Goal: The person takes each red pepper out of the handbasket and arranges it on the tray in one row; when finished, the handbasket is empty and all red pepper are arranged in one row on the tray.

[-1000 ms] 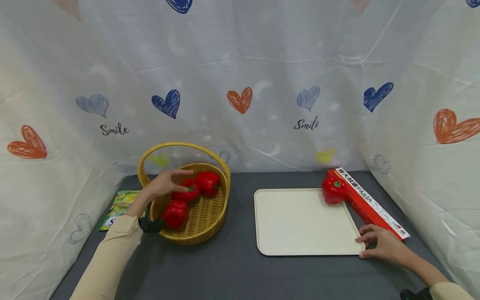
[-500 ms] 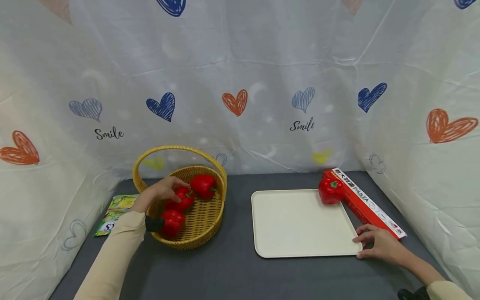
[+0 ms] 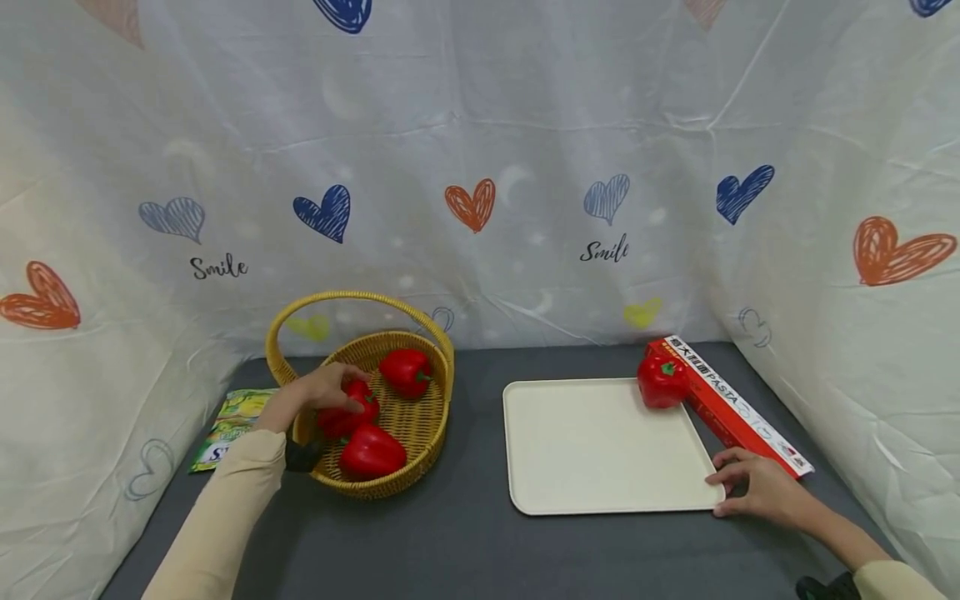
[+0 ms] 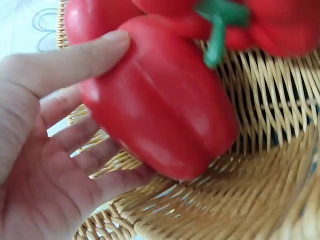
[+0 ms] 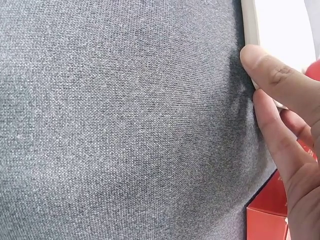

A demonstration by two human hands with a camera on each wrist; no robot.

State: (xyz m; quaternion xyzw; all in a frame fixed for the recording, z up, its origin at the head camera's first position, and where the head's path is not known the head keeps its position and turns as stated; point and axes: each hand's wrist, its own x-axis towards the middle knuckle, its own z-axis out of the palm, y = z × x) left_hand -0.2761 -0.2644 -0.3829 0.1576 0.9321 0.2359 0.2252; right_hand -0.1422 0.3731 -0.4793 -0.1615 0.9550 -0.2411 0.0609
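Note:
In the head view my left hand (image 3: 324, 387) reaches over the left rim of a yellow wicker basket (image 3: 427, 454). Its thumb and fingers grip a red bell pepper (image 3: 341, 422) that they partly cover. Close up, the left wrist view has the thumb on a red bell pepper (image 4: 165, 105), with other fingers behind it. Two more bell peppers lie in the basket, a front one (image 3: 372, 452) and a back one (image 3: 405, 372). On the right, my right hand (image 3: 765, 490) pinches the near right corner of a cream tray (image 3: 600, 450); thumb and fingers show at its edge (image 5: 251, 30).
A red bell pepper (image 3: 663, 381) stands at the tray's far right corner, against a long red pasta box (image 3: 731, 404). Left of the basket lies a green and yellow packet (image 3: 232, 425). A curtain printed with hearts (image 3: 472, 108) encloses the grey table (image 3: 465, 550).
My left hand has closed round the pepper and drawn it slightly left and nearer. The front pepper has turned and shifted right. My right hand stays at the tray corner.

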